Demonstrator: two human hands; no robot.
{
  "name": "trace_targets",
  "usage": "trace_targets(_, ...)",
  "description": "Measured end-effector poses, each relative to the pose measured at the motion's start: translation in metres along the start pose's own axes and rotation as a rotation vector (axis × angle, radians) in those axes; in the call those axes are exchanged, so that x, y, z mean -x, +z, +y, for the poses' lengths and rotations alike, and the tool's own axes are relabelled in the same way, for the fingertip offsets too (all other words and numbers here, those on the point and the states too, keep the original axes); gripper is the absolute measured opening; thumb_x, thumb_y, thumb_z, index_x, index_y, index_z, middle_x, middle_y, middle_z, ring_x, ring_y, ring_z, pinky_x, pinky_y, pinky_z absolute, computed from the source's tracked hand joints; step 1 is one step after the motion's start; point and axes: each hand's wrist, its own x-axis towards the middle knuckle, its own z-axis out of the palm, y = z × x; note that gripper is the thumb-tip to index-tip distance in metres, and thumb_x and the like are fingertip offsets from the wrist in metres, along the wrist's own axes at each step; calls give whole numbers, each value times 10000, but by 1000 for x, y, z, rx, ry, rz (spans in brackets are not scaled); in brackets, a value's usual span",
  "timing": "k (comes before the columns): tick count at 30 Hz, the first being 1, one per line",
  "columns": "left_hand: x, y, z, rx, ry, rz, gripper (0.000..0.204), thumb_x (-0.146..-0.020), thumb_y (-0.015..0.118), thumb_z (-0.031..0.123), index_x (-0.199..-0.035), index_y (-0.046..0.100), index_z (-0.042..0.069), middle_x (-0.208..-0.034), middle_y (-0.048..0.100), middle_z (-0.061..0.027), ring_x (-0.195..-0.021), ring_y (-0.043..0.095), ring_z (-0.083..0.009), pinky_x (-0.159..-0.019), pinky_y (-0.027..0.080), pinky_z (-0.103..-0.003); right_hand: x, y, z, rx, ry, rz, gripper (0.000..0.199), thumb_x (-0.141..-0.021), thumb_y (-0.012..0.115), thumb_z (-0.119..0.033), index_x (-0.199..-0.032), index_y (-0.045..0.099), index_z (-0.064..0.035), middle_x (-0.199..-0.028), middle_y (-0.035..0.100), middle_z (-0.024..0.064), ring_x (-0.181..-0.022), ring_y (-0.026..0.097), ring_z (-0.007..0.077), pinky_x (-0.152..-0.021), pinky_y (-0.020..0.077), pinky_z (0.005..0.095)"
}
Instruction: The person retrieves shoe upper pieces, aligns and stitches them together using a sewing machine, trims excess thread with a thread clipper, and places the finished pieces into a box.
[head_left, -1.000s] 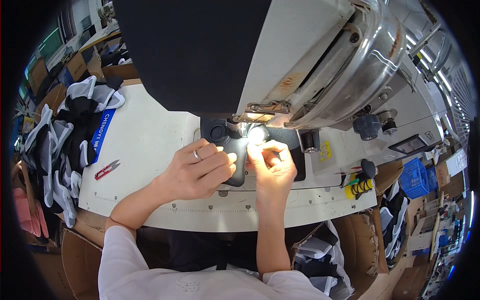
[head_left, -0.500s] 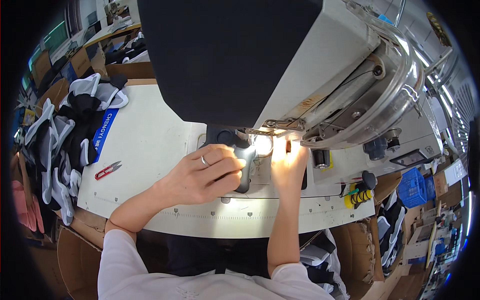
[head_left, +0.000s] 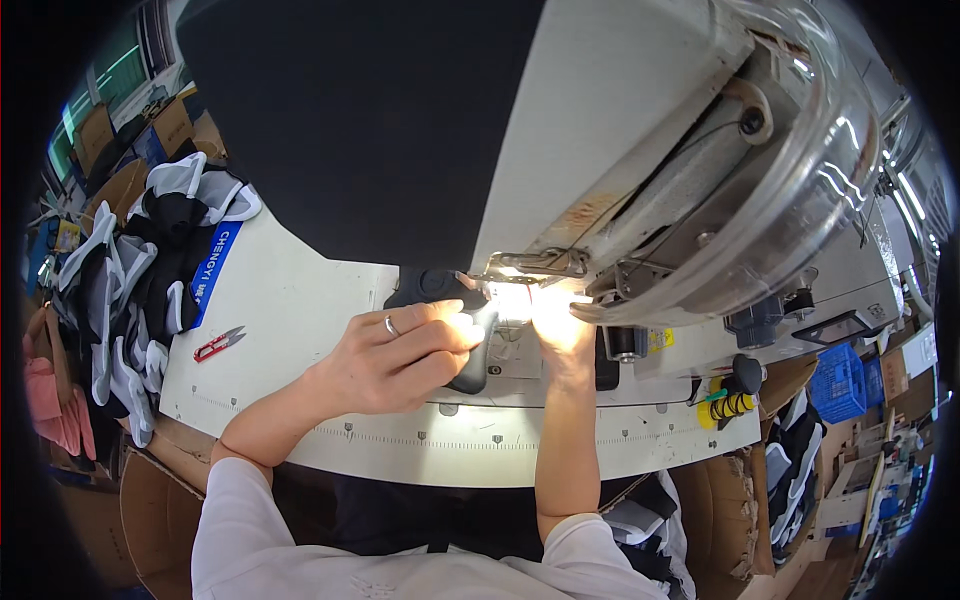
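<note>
A dark fabric piece (head_left: 470, 330) lies on the white sewing table (head_left: 300, 330) under the head of a large sewing machine (head_left: 640, 170). My left hand (head_left: 400, 355), with a ring on one finger, presses on the dark piece from the left. My right hand (head_left: 560, 335) reaches into the brightly lit spot under the machine head, its fingers partly hidden by glare and the machine. Whether the right fingers pinch the fabric is not clear.
Red thread snips (head_left: 220, 343) lie on the table to the left. A pile of black, white and blue garment pieces (head_left: 140, 280) covers the table's left end. A blue crate (head_left: 835, 385) and cardboard boxes (head_left: 720, 520) stand at the lower right.
The view has closed in on the machine head, which now fills more of the picture. My right hand has pushed further under the machine; my left hand stays on the dark piece.
</note>
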Motion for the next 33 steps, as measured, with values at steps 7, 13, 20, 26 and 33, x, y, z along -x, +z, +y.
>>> trace_targets(7,0,-2,-1,-20,-8,-40,194,-623,673,-62,-723,563,63,-820,621,-16,-806,691,-203,-531,514,-254,2,12,-8,5,73,126,180,-831,728,-81,-959,613,-25,-890,630,40,-798,587,137,-729,483,287)
trace_targets(13,1,0,1,-41,-22,-23,155,-647,662,-39,-729,569,54,-843,637,-26,-852,674,-192,-581,535,-250,0,-6,5,141,-81,58,305,-814,758,-120,-1047,591,-18,-992,620,55,-897,581,140,-816,490,309)
trace_targets(20,-2,0,2,-43,32,19,159,-645,659,-50,-713,554,49,-840,633,-33,-823,671,-191,-605,553,-254,-9,-58,12,396,-208,-160,377,-800,781,-142,-1095,583,-14,-1019,617,60,-932,583,151,-842,495,328)
trace_targets(26,-5,5,-7,-30,-4,53,189,-612,654,-63,-730,557,47,-809,604,-31,-815,669,-200,-613,566,-266,-2,-18,12,265,-191,-1,457,-811,751,-99,-1200,533,0,-1089,596,66,-984,574,160,-859,492,319)
trace_targets(33,1,5,-12,18,-45,-6,267,-558,620,-77,-796,575,36,-850,596,-42,-874,664,-225,-596,557,-281,2,21,1,656,-314,217,317,-847,640,-6,-1139,518,8,-1048,556,56,-939,533,138,-851,470,304)
